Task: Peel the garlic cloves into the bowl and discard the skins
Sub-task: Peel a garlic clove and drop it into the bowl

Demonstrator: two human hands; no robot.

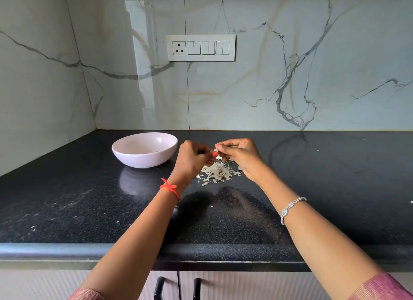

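Observation:
Both hands are raised a little above a pile of pale garlic skins (218, 173) on the black counter (89, 199). My left hand (192, 160) has its fingers curled, and my right hand (240, 154) pinches something small and whitish at its fingertips, where the two hands meet. That small piece is mostly hidden by the fingers, so I cannot tell whether it is a clove or skin. A white bowl (125, 152) stands to the left of my left hand; its inside is largely out of sight, with only a few specks showing.
The counter runs into a corner of marble walls at the back left. A switch panel (201, 47) is on the back wall. Small skin flecks (33, 228) lie scattered near the counter's front edge. Cabinet handles (176, 287) show below the edge.

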